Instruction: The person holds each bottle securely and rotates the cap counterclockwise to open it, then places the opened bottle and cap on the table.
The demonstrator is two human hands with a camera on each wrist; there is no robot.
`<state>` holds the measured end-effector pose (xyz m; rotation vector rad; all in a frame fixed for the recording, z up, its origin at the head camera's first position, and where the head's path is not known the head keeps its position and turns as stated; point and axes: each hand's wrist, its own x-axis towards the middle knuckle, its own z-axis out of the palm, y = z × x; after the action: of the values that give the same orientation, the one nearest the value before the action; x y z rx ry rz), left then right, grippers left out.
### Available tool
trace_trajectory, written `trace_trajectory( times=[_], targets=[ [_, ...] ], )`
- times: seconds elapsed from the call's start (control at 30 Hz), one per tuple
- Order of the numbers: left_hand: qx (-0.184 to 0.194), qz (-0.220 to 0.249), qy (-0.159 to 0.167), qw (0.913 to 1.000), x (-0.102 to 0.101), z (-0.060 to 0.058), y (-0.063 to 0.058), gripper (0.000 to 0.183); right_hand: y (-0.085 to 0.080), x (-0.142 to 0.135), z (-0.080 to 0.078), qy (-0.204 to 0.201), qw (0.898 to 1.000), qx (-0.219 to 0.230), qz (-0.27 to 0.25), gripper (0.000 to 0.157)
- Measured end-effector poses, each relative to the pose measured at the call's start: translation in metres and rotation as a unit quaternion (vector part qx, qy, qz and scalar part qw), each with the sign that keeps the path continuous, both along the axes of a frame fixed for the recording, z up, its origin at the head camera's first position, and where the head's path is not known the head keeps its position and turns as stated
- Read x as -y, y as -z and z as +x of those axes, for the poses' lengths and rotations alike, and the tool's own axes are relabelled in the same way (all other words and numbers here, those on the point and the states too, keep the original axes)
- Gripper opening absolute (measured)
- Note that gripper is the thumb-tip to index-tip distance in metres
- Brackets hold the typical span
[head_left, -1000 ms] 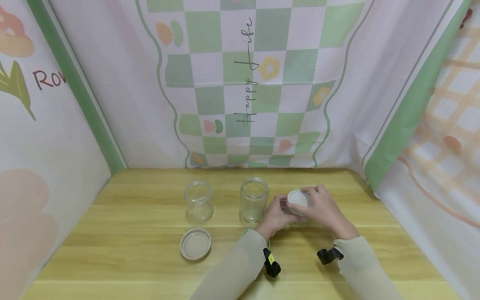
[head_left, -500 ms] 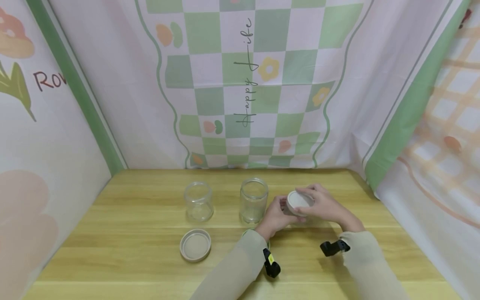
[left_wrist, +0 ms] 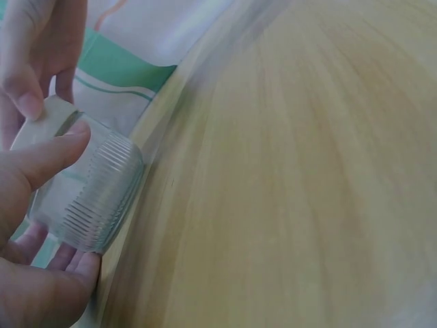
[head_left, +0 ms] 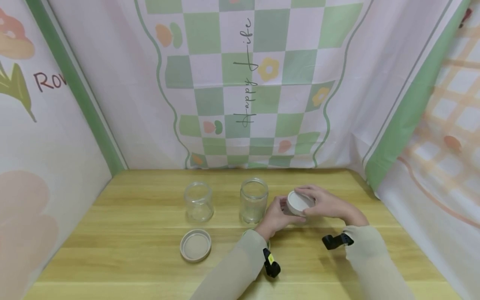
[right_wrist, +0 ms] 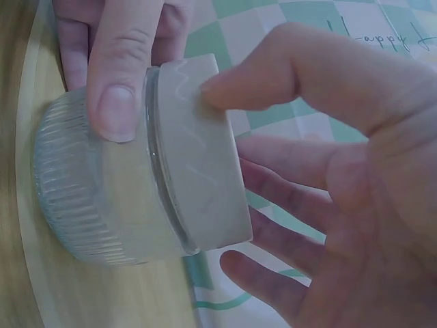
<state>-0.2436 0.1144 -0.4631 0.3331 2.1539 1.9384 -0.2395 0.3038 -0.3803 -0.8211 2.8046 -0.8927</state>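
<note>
A small glass jar (right_wrist: 116,184) with a ribbed lower part is tilted above the table, its pale lid (head_left: 300,202) seated on the mouth. My left hand (head_left: 276,218) grips the glass, thumb on one side and fingers on the other. On the lid's rim lies the thumb of my right hand (head_left: 328,202); its fingers reach the opposite side, their tips partly hidden by the lid in the right wrist view. To the left of my hands stand a taller uncovered jar (head_left: 254,202) and a shorter uncovered jar (head_left: 198,202).
A beige lid (head_left: 196,246) lies inside up in front of the shorter jar. A green-edged round thing (head_left: 245,231) is mostly hidden under my left forearm. Patterned curtains (head_left: 240,83) hang along the back and sides of the wooden table (head_left: 131,233).
My right wrist and forearm have swung outward to the right while its fingers shifted around the lid. The left hand and the jar have stayed almost still.
</note>
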Motion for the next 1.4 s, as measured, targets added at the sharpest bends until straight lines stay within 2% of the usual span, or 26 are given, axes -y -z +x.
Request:
trace_trajectory(
  times=[0.1, 0.23, 0.67, 0.8, 1.0, 1.2, 1.4],
  targets=[
    [0.001, 0.0, 0.001, 1.0, 0.0, 0.0, 0.001, 0.073, 0.0, -0.001, 0.0, -0.008, 1.0, 0.007, -0.006, 0.074],
    [0.005, 0.009, 0.004, 0.9999, 0.0, -0.001, 0.002, 0.072, 0.002, -0.001, 0.0, 0.002, 1.0, 0.013, -0.011, 0.07],
    [0.009, 0.027, 0.006, 0.9996, 0.002, 0.001, 0.0, 0.068, 0.004, 0.015, 0.008, 0.1, 0.994, -0.027, -0.013, 0.07],
    [0.011, 0.025, 0.007, 0.9996, 0.002, 0.001, 0.0, 0.067, 0.002, 0.022, 0.013, 0.143, 0.988, -0.056, 0.025, 0.073],
    [0.013, 0.025, 0.009, 0.9996, 0.002, 0.0, 0.0, 0.066, 0.001, 0.03, 0.019, 0.2, 0.969, -0.105, 0.101, 0.08],
    [0.016, 0.021, 0.008, 0.9996, 0.0, 0.0, 0.001, 0.067, 0.001, 0.035, 0.024, 0.22, 0.957, -0.132, 0.133, 0.082],
    [0.013, 0.016, -0.001, 0.9998, 0.001, -0.001, 0.001, 0.068, 0.005, 0.04, 0.025, 0.221, 0.955, -0.139, 0.142, 0.084]
  ],
)
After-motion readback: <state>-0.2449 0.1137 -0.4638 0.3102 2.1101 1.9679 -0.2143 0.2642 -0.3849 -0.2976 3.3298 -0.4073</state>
